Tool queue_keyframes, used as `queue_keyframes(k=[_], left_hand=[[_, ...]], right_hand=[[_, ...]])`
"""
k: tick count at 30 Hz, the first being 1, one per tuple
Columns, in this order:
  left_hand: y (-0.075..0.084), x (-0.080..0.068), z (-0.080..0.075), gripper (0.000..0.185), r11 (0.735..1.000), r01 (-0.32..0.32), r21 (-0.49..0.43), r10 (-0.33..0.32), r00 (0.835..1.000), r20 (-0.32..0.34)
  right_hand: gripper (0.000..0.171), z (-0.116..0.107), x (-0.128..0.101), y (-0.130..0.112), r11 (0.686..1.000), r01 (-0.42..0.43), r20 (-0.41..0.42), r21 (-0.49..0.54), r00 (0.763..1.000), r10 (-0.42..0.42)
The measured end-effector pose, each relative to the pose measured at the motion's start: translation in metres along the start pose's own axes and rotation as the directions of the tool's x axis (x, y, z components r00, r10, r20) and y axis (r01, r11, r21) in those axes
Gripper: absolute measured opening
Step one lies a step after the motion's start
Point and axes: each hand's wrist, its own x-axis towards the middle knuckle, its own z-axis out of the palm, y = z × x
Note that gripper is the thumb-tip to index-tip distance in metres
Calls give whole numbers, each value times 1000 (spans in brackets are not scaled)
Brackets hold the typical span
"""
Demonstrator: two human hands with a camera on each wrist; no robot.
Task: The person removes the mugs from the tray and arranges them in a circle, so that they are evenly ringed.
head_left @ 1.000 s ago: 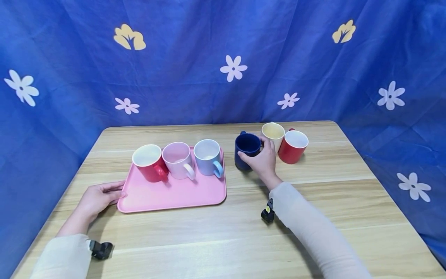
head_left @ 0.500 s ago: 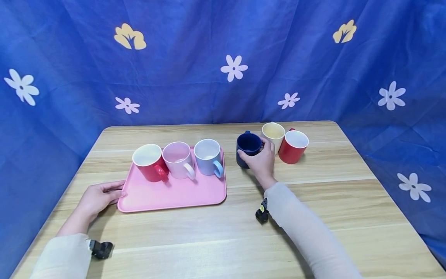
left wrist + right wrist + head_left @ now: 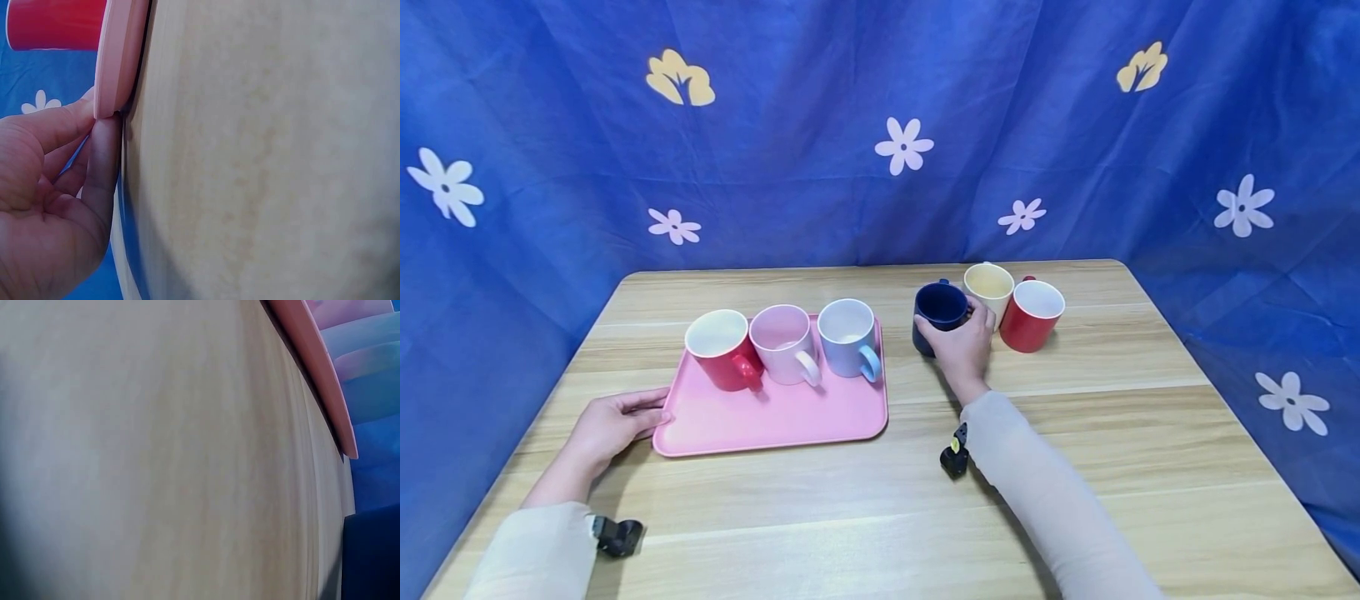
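Blue curtain (image 3: 790, 125) printed with pale flowers hangs behind a light wood-grain table (image 3: 812, 525), and across that tabletop your two hands sit at opposite ends of the same line. Your right hand (image 3: 964, 342) grips the navy mug (image 3: 938, 307) from its near right side, thumb on the front, fingers round the right flank, with the handle pointing away from you towards the curtain. That mug is upright, its long axis vertical; you cannot tell for certain whether its base bears on the wood. What matters most, I judge, is that the pink tray (image 3: 775, 421) lies to the left of this grip and a little nearer to you, its long side running left to right, a gap of bare wood between. Your left hand (image 3: 606, 427) pinches the tray's left near corner, at the far end from the mug. Closest to the gap stands the light-blue mug (image 3: 847, 342), then the pink mug (image 3: 784, 346) and the first red mug (image 3: 722, 354), rowed along the back half. Right of the grip, the cream mug (image 3: 988, 287) is close behind your fingers, with the second red mug (image 3: 1030, 321) beyond it
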Motion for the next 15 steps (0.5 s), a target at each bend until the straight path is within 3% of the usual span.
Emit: queue_keyframes(k=[15], left_hand=[[-2,0,2,61,998,-32,-63,32,999,-2]], right_hand=[[87,2,0,-6,996,-89,-6,-23,996,89]])
